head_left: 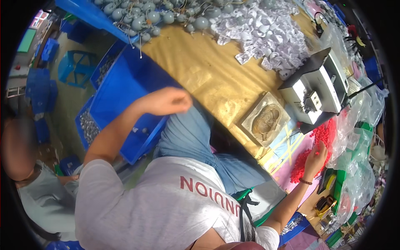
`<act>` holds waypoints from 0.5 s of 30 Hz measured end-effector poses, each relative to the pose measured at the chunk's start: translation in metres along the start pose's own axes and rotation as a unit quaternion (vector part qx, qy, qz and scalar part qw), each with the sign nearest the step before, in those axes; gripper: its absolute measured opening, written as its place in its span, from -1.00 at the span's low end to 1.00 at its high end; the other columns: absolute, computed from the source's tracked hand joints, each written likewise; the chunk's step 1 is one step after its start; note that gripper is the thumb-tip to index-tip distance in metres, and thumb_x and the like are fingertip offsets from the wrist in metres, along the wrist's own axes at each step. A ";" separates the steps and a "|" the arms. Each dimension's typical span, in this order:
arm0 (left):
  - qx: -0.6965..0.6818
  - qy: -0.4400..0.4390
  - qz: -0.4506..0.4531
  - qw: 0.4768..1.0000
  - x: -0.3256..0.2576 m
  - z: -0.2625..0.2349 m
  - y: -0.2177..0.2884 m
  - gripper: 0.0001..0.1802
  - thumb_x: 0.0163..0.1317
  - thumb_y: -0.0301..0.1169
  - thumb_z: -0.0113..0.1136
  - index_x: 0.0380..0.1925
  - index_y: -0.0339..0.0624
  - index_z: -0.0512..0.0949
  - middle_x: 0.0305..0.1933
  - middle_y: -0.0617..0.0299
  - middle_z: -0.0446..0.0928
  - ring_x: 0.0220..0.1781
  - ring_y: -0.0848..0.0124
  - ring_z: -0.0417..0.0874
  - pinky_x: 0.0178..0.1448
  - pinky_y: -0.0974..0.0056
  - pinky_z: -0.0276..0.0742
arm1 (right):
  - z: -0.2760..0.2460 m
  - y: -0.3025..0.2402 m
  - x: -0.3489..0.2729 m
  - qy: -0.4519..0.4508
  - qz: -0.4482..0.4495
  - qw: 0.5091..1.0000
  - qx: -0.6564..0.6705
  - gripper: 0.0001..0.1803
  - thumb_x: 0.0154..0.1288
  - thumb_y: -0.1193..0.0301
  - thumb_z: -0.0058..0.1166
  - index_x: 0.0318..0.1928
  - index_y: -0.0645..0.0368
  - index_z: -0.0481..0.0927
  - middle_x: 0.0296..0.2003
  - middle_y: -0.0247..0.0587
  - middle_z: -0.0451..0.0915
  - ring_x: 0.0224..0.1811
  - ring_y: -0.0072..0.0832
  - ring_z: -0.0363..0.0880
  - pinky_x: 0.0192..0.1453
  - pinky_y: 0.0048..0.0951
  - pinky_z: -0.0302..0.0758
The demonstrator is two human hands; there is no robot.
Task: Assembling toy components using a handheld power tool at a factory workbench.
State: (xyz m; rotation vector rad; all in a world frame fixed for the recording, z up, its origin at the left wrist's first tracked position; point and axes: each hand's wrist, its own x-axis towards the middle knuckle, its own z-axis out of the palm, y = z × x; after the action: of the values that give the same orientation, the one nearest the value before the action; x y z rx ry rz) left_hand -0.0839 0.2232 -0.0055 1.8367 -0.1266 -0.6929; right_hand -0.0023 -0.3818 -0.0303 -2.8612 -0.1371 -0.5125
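My left hand [170,101] hovers between the near edge of the large blue bin [131,71] and my knee. Its fingers are curled in and slightly blurred; whatever they may hold is hidden. A small grey ball [144,130] lies in that bin. Out to the right, my right hand [317,157] reaches into a pile of small red pieces [301,166]. Its fingertips are pinched together, with a red piece showing between them. Left of that pile, a square metal mould [266,119] with a rounded hollow sits on the table.
A white and black machine [314,98] stands beyond the mould. Grey balls with strings [154,17] and white crumpled pieces [266,37] are heaped on the gold-covered table [196,62]. Clear plastic bags [354,154] and yellow tape [325,205] lie right. Another person [46,200] is at the left.
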 end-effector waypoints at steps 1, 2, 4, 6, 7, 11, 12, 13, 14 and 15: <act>0.075 0.096 0.046 0.991 0.023 0.002 0.024 -0.80 0.34 -0.36 0.23 -0.22 -0.30 0.55 -0.26 0.10 0.62 -0.20 0.33 0.66 -0.06 0.25 0.57 | 0.003 0.003 0.002 -0.010 -0.018 0.997 -0.070 -0.72 0.40 0.44 0.09 0.08 0.19 0.56 -0.07 0.00 0.59 -0.03 -0.12 0.57 0.04 -0.20 0.51; 0.148 0.191 0.093 0.966 0.048 0.006 0.043 -0.83 0.33 -0.38 0.23 -0.26 -0.28 0.54 -0.30 0.12 0.59 -0.26 0.28 0.65 -0.10 0.24 0.56 | 0.008 0.005 0.002 -0.012 -0.022 0.995 -0.095 -0.72 0.40 0.43 0.08 0.08 0.17 0.56 -0.07 0.00 0.58 -0.01 -0.11 0.56 0.06 -0.18 0.50; 0.235 0.309 0.183 0.903 0.111 0.010 0.054 -0.81 0.28 -0.37 0.28 -0.23 -0.25 0.53 -0.22 0.07 0.54 -0.17 0.15 0.61 -0.05 0.16 0.53 | 0.013 0.008 0.003 -0.019 -0.016 0.991 -0.130 -0.73 0.39 0.42 0.07 0.07 0.15 0.56 -0.08 0.00 0.58 0.00 -0.09 0.54 0.07 -0.15 0.50; 0.306 0.364 0.222 0.851 0.152 0.018 0.061 -0.77 0.25 -0.36 0.30 -0.21 -0.23 0.51 -0.13 0.02 0.51 -0.05 0.08 0.56 0.02 0.12 0.49 | 0.018 0.011 0.007 -0.025 -0.006 0.992 -0.122 -0.75 0.40 0.41 0.05 0.04 0.14 0.57 -0.09 -0.01 0.58 -0.01 -0.08 0.54 0.06 -0.15 0.50; 0.341 0.391 0.240 0.821 0.164 0.018 0.062 -0.75 0.23 -0.36 0.32 -0.20 -0.22 0.50 -0.08 0.00 0.49 0.00 0.05 0.53 0.05 0.10 0.48 | 0.020 0.012 0.009 -0.025 -0.003 0.994 -0.107 -0.76 0.40 0.40 0.05 0.03 0.14 0.57 -0.09 -0.01 0.58 -0.01 -0.08 0.54 0.06 -0.15 0.50; 0.363 0.365 0.224 0.828 0.180 0.016 0.057 -0.74 0.19 -0.36 0.33 -0.21 -0.21 0.50 -0.09 0.02 0.51 0.05 0.06 0.51 0.10 0.07 0.45 | 0.022 0.013 0.018 -0.017 -0.003 0.998 -0.066 -0.83 0.38 0.42 0.05 -0.07 0.16 0.59 -0.16 -0.03 0.60 -0.06 -0.06 0.56 0.00 -0.15 0.51; 0.322 0.333 0.216 0.860 0.178 0.019 0.061 -0.75 0.19 -0.36 0.33 -0.22 -0.20 0.51 -0.12 0.04 0.52 0.03 0.07 0.52 0.09 0.07 0.46 | 0.022 0.014 0.018 -0.016 -0.001 0.998 -0.064 -0.83 0.38 0.42 0.05 -0.08 0.16 0.59 -0.17 -0.03 0.60 -0.08 -0.06 0.56 -0.01 -0.15 0.52; 0.278 0.298 0.208 0.889 0.175 0.023 0.071 -0.77 0.19 -0.36 0.33 -0.22 -0.19 0.52 -0.16 0.06 0.54 0.01 0.08 0.53 0.08 0.08 0.47 | 0.020 0.016 0.016 -0.016 0.003 0.998 -0.064 -0.84 0.37 0.43 0.06 -0.10 0.17 0.60 -0.18 -0.03 0.61 -0.09 -0.06 0.57 -0.02 -0.15 0.52; 0.235 0.261 0.198 0.915 0.170 0.028 0.081 -0.78 0.19 -0.36 0.33 -0.23 -0.19 0.54 -0.19 0.08 0.55 -0.02 0.09 0.55 0.07 0.08 0.48 | 0.020 0.017 0.016 -0.013 0.009 0.998 -0.069 -0.85 0.37 0.43 0.06 -0.11 0.17 0.60 -0.19 -0.02 0.61 -0.10 -0.06 0.57 -0.03 -0.15 0.52; 0.228 0.243 0.277 0.901 0.163 0.041 0.096 -0.79 0.18 -0.36 0.34 -0.25 -0.17 0.56 -0.23 0.12 0.56 -0.05 0.11 0.56 0.06 0.10 0.49 | 0.020 0.017 0.013 -0.012 0.012 0.997 -0.076 -0.85 0.36 0.43 0.07 -0.12 0.18 0.60 -0.19 -0.02 0.61 -0.10 -0.06 0.57 -0.04 -0.15 0.52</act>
State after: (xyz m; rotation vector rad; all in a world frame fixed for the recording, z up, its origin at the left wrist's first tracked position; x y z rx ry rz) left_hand 0.0521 0.0861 0.0064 2.2183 -0.4920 0.2253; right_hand 0.0190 -0.3925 -0.0472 -3.0134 -0.0699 -0.5057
